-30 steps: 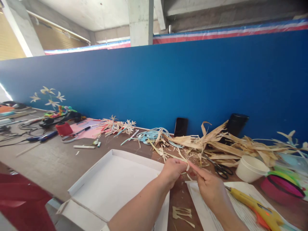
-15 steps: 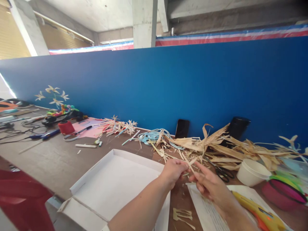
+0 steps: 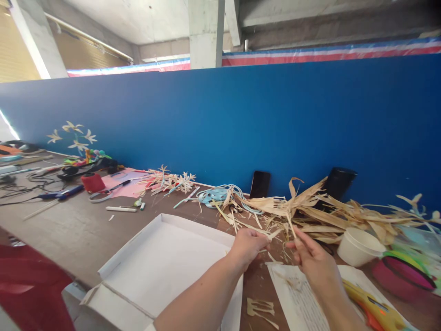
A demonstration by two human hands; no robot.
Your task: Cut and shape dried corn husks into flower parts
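Note:
My left hand [image 3: 248,247] is closed in a pinch on a short pale strip of corn husk [image 3: 274,234], just past the right edge of the white box lid [image 3: 165,257]. To its right, my right hand [image 3: 315,257] grips a thin, straw-coloured strip [image 3: 291,226] that points up and away. A gap separates the two hands. Dry corn husks [image 3: 310,204] lie heaped behind them, with loose scraps around. Under my right hand and wrist lies a printed sheet of paper [image 3: 289,294]. A cut husk piece with comb-like strips [image 3: 261,307] rests on the table nearby.
At the right stand a white tub [image 3: 360,248], a pink container [image 3: 401,278] and a yellow tool with an orange part [image 3: 375,303]. A phone [image 3: 260,185] leans on the blue partition [image 3: 213,119]. Husk flowers [image 3: 186,181], blue cord [image 3: 213,196] and red thread [image 3: 93,183] lie leftward.
My right hand has moved right, away from my left, carrying a thin strip. My left hand has stayed nearly in place with its piece of husk.

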